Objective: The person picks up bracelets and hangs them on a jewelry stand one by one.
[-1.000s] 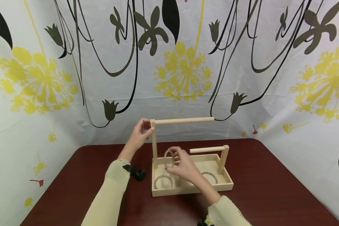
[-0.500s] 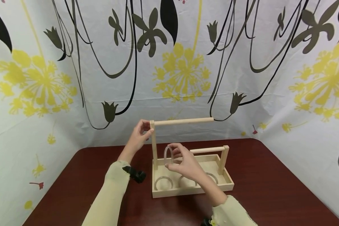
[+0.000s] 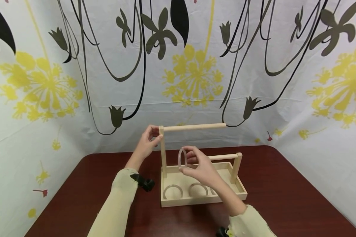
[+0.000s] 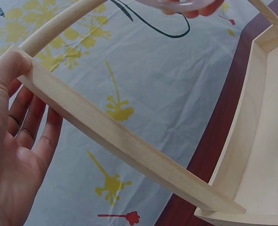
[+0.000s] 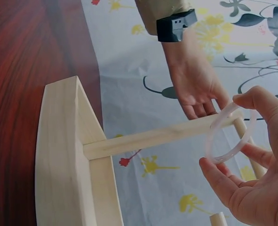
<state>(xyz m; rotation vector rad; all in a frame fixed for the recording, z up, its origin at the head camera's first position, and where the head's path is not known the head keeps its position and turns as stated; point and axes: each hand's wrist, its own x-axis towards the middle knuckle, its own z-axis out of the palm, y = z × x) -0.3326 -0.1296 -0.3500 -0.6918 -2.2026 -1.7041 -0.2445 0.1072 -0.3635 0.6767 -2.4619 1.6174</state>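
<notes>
My left hand (image 3: pixel 145 143) holds the top of a tall square wooden post (image 3: pixel 163 153), thumb on the near side and fingers behind it, as the left wrist view shows. From that post a round wooden rod (image 3: pixel 195 127) runs out to the right, its far end free. In my right hand (image 3: pixel 204 168) a translucent, pinkish bangle (image 5: pixel 213 139) is pinched upright between thumb and fingertips, over the wooden tray (image 3: pixel 192 200) and below the rod. More such bangles lie in the tray: one at the left (image 3: pixel 164 192), one in the middle (image 3: pixel 190 190), another partly hidden by my right forearm.
At the tray's right end stands a shorter post (image 3: pixel 236 168) with a lower rod (image 3: pixel 223 157) pointing left, partly behind my right hand. The tray sits on a dark red table (image 3: pixel 284 197). A patterned cloth (image 3: pixel 192 115) hangs behind the table.
My right hand has lifted the bangle higher and slightly to the right, uncovering the middle bangle in the tray. My left hand has stayed on the post.
</notes>
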